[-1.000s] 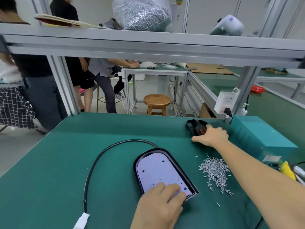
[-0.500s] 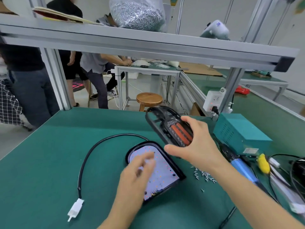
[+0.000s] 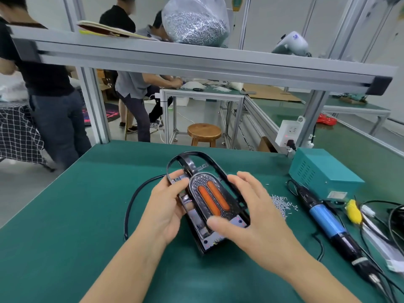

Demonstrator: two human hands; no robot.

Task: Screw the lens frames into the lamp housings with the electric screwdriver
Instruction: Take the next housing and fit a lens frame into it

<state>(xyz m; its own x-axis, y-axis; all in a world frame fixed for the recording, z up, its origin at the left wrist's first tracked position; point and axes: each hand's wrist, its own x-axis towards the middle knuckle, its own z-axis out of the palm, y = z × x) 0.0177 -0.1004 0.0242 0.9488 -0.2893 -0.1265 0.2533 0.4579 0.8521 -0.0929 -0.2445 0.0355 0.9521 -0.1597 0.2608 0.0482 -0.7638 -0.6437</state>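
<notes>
A black lens frame (image 3: 197,165) with two orange strips (image 3: 213,199) is held tilted over the black lamp housing (image 3: 207,242), which lies on the green bench. My left hand (image 3: 168,206) grips the frame's left edge. My right hand (image 3: 249,213) holds its right side, thumb on the near end. A blue and black electric screwdriver (image 3: 328,221) lies on the bench to the right, untouched. A small heap of screws (image 3: 281,204) sits between the lamp and the screwdriver.
The housing's black cable (image 3: 133,202) loops out to the left. A teal power box (image 3: 321,171) stands at the right rear, with a tangle of wires and a yellow plug (image 3: 354,213) beside it. An aluminium shelf (image 3: 196,60) crosses overhead. People work behind the bench.
My right hand picked up the lens frame from the far right of the bench and brought it over the housing. My left hand left the housing's near end and took the frame's left edge.
</notes>
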